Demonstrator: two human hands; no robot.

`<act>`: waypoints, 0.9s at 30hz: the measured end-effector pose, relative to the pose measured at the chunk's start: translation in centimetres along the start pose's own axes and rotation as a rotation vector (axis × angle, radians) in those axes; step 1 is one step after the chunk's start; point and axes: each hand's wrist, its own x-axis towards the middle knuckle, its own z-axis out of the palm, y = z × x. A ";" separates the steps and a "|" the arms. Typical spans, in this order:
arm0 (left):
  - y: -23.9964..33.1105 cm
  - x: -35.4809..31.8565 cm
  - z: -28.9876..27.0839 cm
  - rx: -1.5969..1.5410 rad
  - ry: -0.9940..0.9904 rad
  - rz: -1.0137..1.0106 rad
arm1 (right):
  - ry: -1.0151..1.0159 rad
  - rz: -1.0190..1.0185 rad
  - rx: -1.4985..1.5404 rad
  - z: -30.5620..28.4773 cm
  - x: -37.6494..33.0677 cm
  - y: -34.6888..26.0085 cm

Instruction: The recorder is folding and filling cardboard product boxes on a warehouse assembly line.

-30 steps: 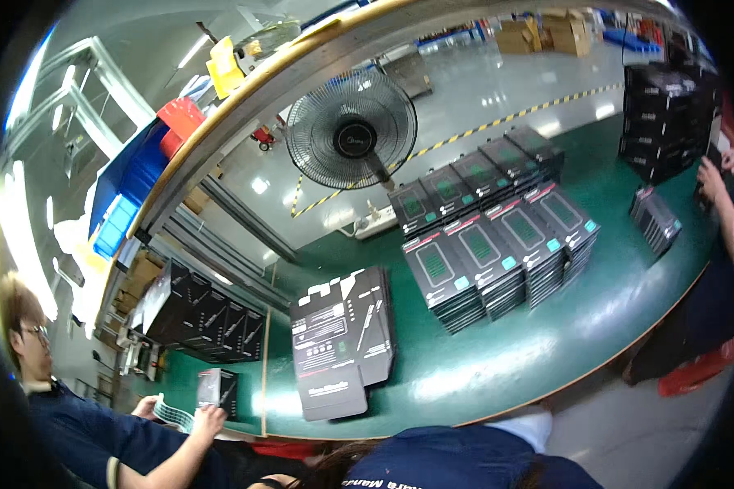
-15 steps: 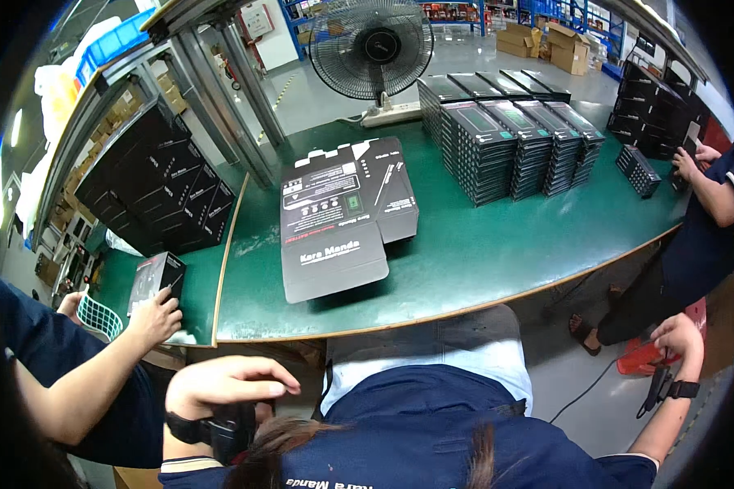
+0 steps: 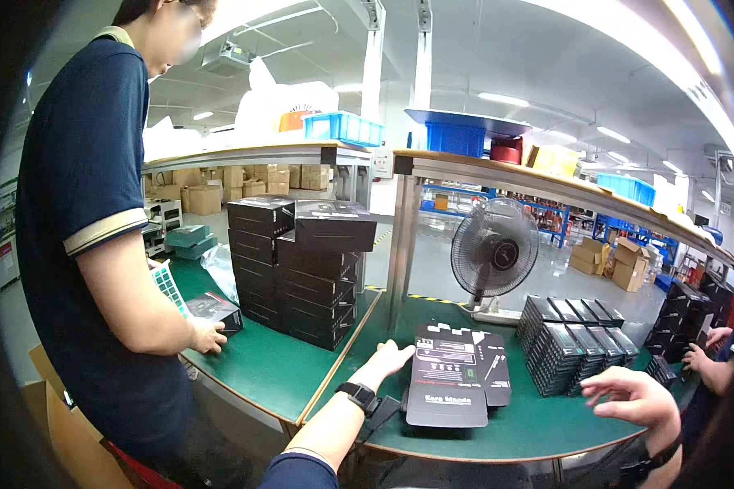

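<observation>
Left hand (image 3: 389, 359) is lying at the left edge of a flattened black carton (image 3: 448, 383) – contact unclear, and I cannot tell whether its fingers are gripping anything. Right hand (image 3: 632, 398) is hanging to the carton's right, in front of stacked slim boxes (image 3: 557, 360), fingers loosely bent, grasping nothing. Carton is resting on the green table (image 3: 546, 424) between both hands. Fan (image 3: 495, 248) is standing beyond it. Far left – a co-worker's hand (image 3: 207, 335) is touching a small black box (image 3: 217, 307).

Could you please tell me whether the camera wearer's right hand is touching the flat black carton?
Apart: the head view shows bare green tabletop between the right hand and the flat black carton.
</observation>
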 end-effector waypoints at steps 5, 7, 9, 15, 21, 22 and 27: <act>-2.4 6.2 3.7 -0.057 0.024 0.132 | 0.095 0.180 0.493 5.8 14.0 6.3; -3.0 6.6 5.6 -0.083 0.100 0.211 | 0.252 0.302 0.468 7.0 19.2 11.5; -2.5 5.4 7.0 -0.118 0.136 0.196 | 0.454 0.221 -0.074 7.9 22.5 17.2; 0.5 2.6 6.4 -0.163 0.073 0.226 | 0.228 0.516 -0.453 10.9 22.3 20.8; 4.1 0.4 7.9 -0.198 0.084 0.508 | 0.412 0.302 -0.255 11.1 20.3 22.0; 5.5 -0.3 8.1 -0.244 0.011 0.459 | 0.408 0.261 -0.224 11.0 20.3 22.4; 7.0 1.2 7.0 0.415 0.145 0.001 | 0.251 0.288 -0.269 9.3 19.0 21.3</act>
